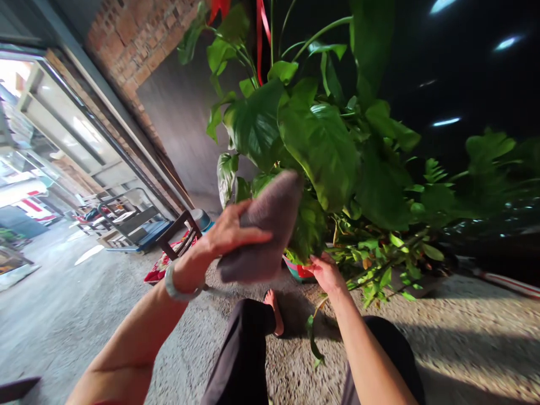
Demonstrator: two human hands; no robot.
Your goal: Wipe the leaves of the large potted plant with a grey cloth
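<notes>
1. My left hand [230,232] is raised in front of the plant [312,140], fingers [248,236] closed over a grey cloth [265,225]; the thumb side lies across the cloth's lower half.
2. The cloth is folded or bunched; its upper end lies against the large green leaves at mid-height of the plant, its lower end hangs just below my palm.
3. A pale bracelet [179,287] sits on my left wrist.
4. My right hand [325,273] is lower, at the base of the plant, fingers reaching in among the low stems just beside the pot [297,269]. Foliage covers the fingertips, so I cannot tell whether they grip anything.
5. The pot shows a teal rim with red below; it stands on the rough concrete floor [442,337], mostly hidden by leaves and by the cloth.
6. The plant has broad glossy leaves above, smaller fern-like fronds [434,171] to the right, and red ribbon [262,28] hanging near the top.
7. My foot [274,312] rests on the floor near the pot; my dark trouser leg [244,354] fills the lower centre.
8. Left of the pot: a dark wooden chair [179,236], probably with red patterned fabric [158,270] beneath it, though the view there is blurred.
9. Behind: a brick wall [135,39] and a metal-framed opening to a bright yard
</notes>
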